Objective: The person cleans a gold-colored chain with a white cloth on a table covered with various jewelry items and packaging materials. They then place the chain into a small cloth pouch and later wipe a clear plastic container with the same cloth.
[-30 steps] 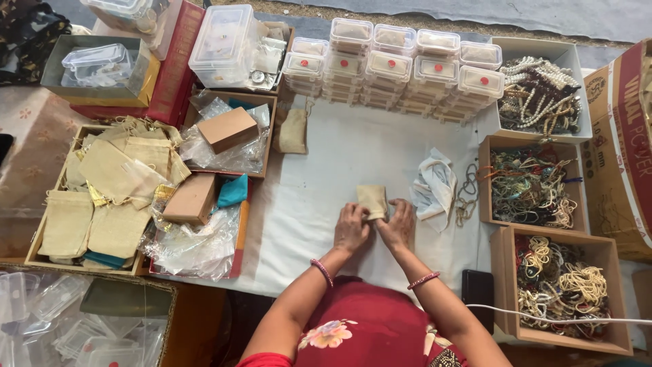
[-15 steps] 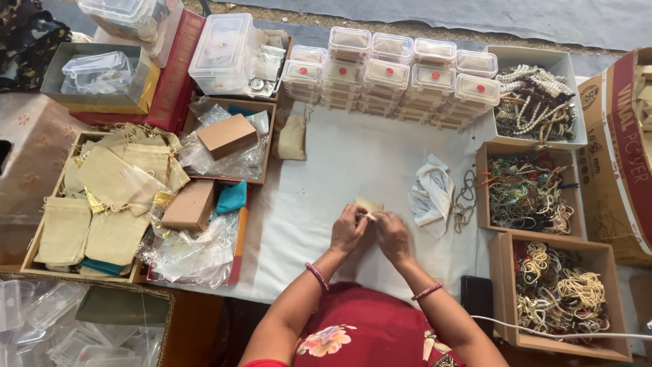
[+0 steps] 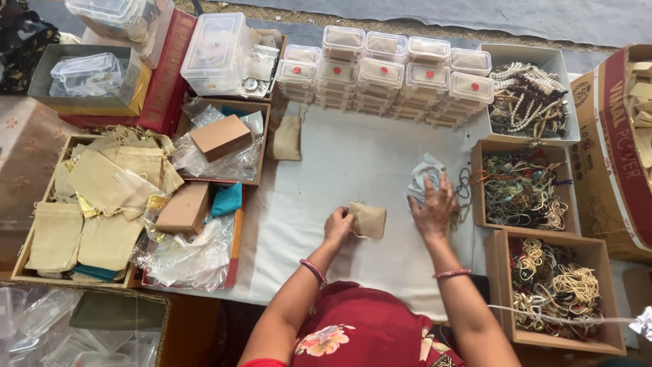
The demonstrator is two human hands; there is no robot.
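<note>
Far to the left of your left hand, a shallow tray [image 3: 27, 268] holds a heap of tan cloth pouches [image 3: 102, 183]. Closer in, two brown cardboard boxes [image 3: 182, 208] rest among clear plastic bags [image 3: 193, 255].

Your left hand [image 3: 337, 225] lies on the white table cover [image 3: 339, 160], its fingers closed on the left edge of a small tan drawstring pouch [image 3: 369, 219]; the pouch lies flat on the cover, directly to the right of that hand and between your two hands. Well beyond it, another tan pouch [image 3: 286, 138] lies beside stacked clear lidded containers [image 3: 380, 71] with red dots.

Your right hand [image 3: 432, 206] is spread open, palm down, grasping nothing; its fingertips rest on a crumpled pale plastic packet [image 3: 422, 178] just beyond it. The right hand and the pouch sit near each other but apart.

To the right of that hand, two open brown boxes [image 3: 483, 228] hold tangled beaded strings [image 3: 526, 190]; a white box [image 3: 558, 64] farther off holds pearl and dark bead strands [image 3: 526, 95].
</note>
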